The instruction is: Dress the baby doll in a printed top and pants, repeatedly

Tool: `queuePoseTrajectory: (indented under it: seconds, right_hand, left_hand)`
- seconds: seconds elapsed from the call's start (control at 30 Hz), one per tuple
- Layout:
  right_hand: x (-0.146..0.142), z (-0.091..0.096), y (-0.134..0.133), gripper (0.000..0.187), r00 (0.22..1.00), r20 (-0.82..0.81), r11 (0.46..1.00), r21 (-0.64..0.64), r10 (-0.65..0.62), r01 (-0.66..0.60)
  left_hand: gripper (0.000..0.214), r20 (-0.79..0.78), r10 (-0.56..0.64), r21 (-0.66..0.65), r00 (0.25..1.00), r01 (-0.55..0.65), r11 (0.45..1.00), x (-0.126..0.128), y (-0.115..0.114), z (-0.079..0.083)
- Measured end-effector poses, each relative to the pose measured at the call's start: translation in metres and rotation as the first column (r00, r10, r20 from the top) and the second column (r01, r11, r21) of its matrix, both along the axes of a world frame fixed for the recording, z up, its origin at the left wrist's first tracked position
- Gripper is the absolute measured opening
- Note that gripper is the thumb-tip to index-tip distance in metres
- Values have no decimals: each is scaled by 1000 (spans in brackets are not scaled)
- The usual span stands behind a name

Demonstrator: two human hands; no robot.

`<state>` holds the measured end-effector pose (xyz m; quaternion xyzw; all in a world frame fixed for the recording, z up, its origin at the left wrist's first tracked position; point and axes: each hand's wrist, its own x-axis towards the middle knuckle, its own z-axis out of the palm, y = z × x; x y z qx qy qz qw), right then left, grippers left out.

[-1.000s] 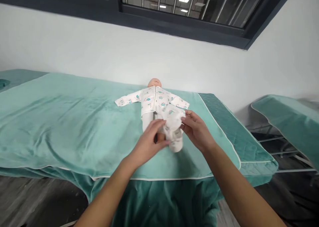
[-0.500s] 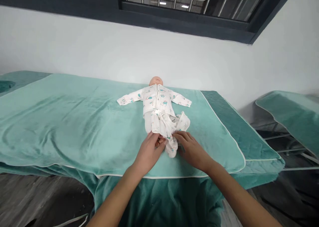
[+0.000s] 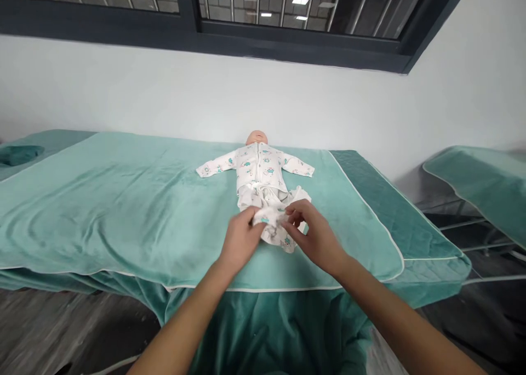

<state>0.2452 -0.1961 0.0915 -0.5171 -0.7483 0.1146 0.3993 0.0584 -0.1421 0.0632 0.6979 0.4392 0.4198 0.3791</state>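
Teal bed [image 3: 123, 210]: both hands pinch doll's trousers [image 3: 273, 221] near front edge.

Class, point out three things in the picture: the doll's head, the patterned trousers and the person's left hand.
doll's head [image 3: 258, 137], head view, on the middle of the head.
patterned trousers [image 3: 274, 231], head view, on the bunched cloth below the doll's waist.
left hand [image 3: 240, 242], head view, on the back of the hand.
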Motion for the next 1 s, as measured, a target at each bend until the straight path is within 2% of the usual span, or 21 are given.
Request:
queuePoseTrajectory:
  seconds: [0.07, 0.17, 0.23, 0.3, 0.43, 0.5, 0.57, 0.67, 0.8, 0.9, 0.93, 1.0]
  right_hand:
    - [-12, 15, -10, 21, 992, 114, 990, 124, 57, -71]
    - [-30, 28, -16, 40, 916, 398, 980, 160, 48, -121]
    - [-41, 35, -13, 46, 865, 501, 984, 163, -25, -66]
    - [-50, 42, -9, 44, 840, 536, 981, 190, -80, -27]
    - [-64, 62, -9, 43, 785, 603, 961, 275, -142, -38]
    - [-66, 74, -10, 44, 730, 669, 954, 289, -141, -80]
    - [-62, 87, -10, 32, 677, 722, 944, 307, -147, -123]
    - [-49, 113, -6, 15, 660, 723, 918, 376, -205, -127]
    - [-34, 155, 1, 21, 782, 594, 896, 431, -190, -110]
    - [-34, 179, 10, 26, 895, 442, 889, 433, -62, -152]
    - [-35, 184, 13, 28, 927, 376, 890, 425, -10, -163]
    - [-37, 189, 21, 31, 969, 229, 899, 401, 88, -177]
  left_hand:
    - [8, 220, 69, -149, 973, -36, 988, 2, 6, 29]
    - [2, 443, 98, -195, 891, -11, 981, 8, 10, 77]
    - [5, 516, 137, -221, 845, -23, 975, 11, 9, 105]
    - [10, 552, 176, -260, 815, -32, 965, 13, 5, 127]
    - [13, 610, 163, -233, 775, -21, 972, 8, -3, 158]
    - [16, 657, 137, -176, 741, -25, 984, -1, -4, 170]
    - [21, 697, 119, -131, 707, -38, 991, -15, -1, 179]
    - [20, 708, 142, -75, 692, -126, 989, -40, 10, 185]
    - [35, 621, 190, 64, 760, -291, 955, -61, 19, 185]
    - [34, 520, 202, 326, 830, -412, 851, -60, 9, 187]
    - [31, 461, 171, 417, 871, -382, 825, -58, 3, 188]
    - [25, 288, 23, 505, 957, -172, 846, -55, -10, 192]
